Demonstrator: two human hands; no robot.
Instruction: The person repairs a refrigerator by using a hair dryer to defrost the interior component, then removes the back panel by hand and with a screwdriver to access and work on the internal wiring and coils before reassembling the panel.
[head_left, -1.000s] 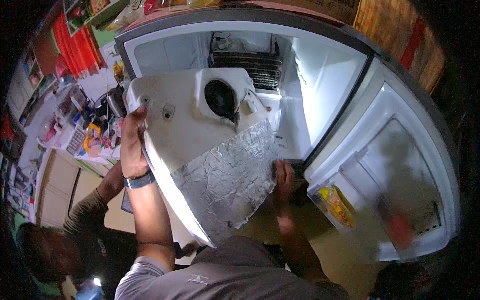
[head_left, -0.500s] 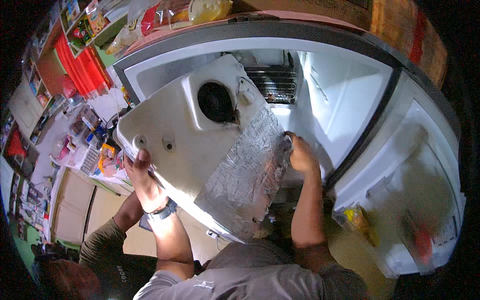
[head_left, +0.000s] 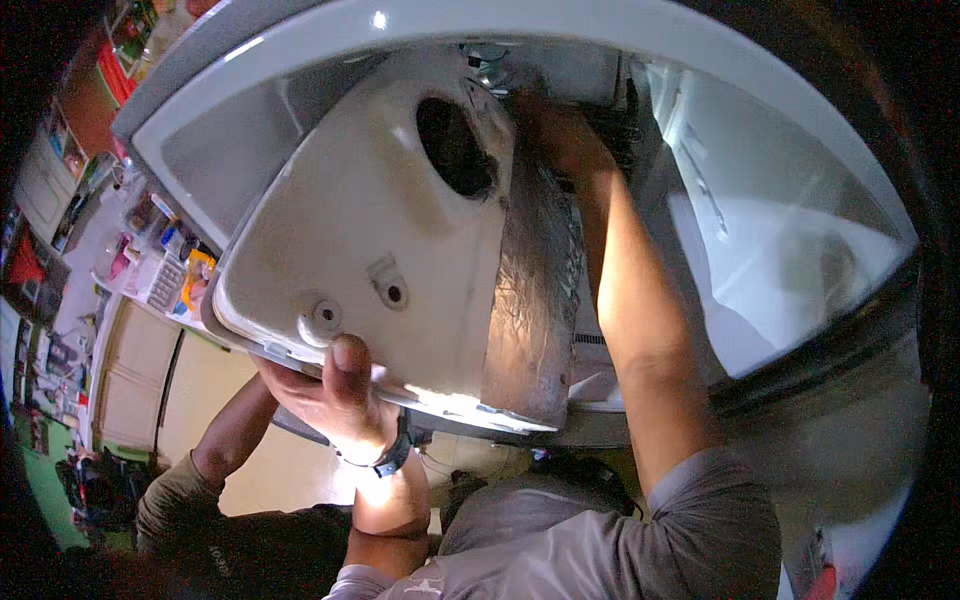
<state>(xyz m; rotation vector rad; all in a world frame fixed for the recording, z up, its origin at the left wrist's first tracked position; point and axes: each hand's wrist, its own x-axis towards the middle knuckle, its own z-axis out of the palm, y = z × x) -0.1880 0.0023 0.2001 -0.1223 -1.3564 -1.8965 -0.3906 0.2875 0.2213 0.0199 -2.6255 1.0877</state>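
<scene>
A whitish fridge back cover panel stands tilted, partly inside the open fridge compartment. It has a round dark fan opening, two small screw holes and a crinkled foil strip down its right side. My left hand grips the panel's lower edge, thumb on the front face and fingers underneath. Past the panel's upper right edge, my right hand reaches deep into the compartment, near some wiring and the dark cooling coil. Its fingers are in shadow and hard to make out.
At lower left a co-worker's forearm comes up beside my left arm; that hand is hidden. The fridge's pale rim curves overhead. A cluttered counter with a white basket and an orange item lies to the left.
My right hand has left the panel's foil side and reached up into the compartment. The panel has turned more upright and sits further inside. My view has moved closer to the fridge.
</scene>
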